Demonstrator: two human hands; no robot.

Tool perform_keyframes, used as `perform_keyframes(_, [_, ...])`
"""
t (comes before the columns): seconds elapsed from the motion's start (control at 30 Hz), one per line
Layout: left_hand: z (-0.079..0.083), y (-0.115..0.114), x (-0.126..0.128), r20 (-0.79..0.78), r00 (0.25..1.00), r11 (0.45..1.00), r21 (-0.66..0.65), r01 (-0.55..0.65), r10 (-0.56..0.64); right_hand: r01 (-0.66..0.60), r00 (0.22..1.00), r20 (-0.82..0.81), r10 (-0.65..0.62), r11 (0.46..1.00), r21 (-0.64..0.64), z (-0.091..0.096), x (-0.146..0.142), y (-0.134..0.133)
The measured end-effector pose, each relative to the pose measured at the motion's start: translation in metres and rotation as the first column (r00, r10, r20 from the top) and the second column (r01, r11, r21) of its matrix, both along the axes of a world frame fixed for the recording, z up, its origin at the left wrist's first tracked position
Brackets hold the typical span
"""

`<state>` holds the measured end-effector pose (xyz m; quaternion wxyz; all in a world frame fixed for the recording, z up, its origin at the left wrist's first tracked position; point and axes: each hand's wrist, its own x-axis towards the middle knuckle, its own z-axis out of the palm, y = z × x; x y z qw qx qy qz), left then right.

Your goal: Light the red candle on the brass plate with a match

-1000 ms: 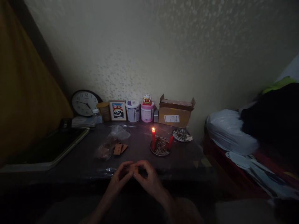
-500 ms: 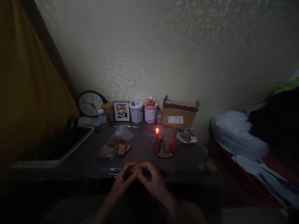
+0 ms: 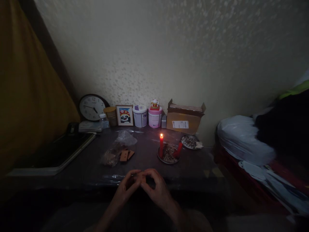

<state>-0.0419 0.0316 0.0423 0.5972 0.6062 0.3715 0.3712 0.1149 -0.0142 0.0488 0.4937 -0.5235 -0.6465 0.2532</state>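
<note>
Centrally, low in the frame, my two hands meet fingertip to fingertip: my left hand and right hand are each curved into a narrow pinch on one small brown piece, mostly covered by the fingers and dim in outline. Left of centre lie two flat brown pieces, partly overlapping, touching one clear plastic bag whose brownish contents I cannot count. Right of centre are two round dishes: the nearer dish bears two red candles, one upright candle burning and one leaning candle; the farther dish carries a bundle of pale sticks, too small to number. Along the wall, from middle left to middle right, stand one clock, one framed panda picture, two lidded tubs, one figurine on the pink tub, and one cardboard box.
</note>
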Motion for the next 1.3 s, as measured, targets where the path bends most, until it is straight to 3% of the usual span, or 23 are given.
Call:
perform_keyframes(0.27, [-0.0015,-0.0034,0.0033,0.031,0.997,0.997,0.008,-0.071,0.071,-0.014,1.000,-0.017,0.015,1.000,0.006,0.0019,0.0002,-0.0011])
perform_keyframes(0.73, [0.0003,-0.0018,0.0022,-0.009,0.999,0.999,0.005,-0.033,0.033,-0.021,0.999,-0.023,0.022,0.999,0.029,0.0035,0.0006,-0.0031])
perform_keyframes(1.07, [-0.0056,-0.0005,0.0026,0.001,0.996,0.996,0.002,-0.085,0.085,-0.014,1.000,0.003,0.014,1.000,0.000,0.0027,0.0045,-0.0052])
perform_keyframes(1.2, [-0.0031,-0.0013,0.0030,-0.031,0.999,1.000,-0.004,-0.026,0.026,-0.032,0.999,-0.019,0.033,0.999,0.014,0.0038,0.0061,-0.0058])
perform_keyframes(1.3, [-0.0027,-0.0045,0.0041,-0.003,0.998,0.998,0.011,-0.068,0.068,-0.031,0.999,-0.008,0.031,1.000,0.004,0.0037,0.0069,-0.0063])
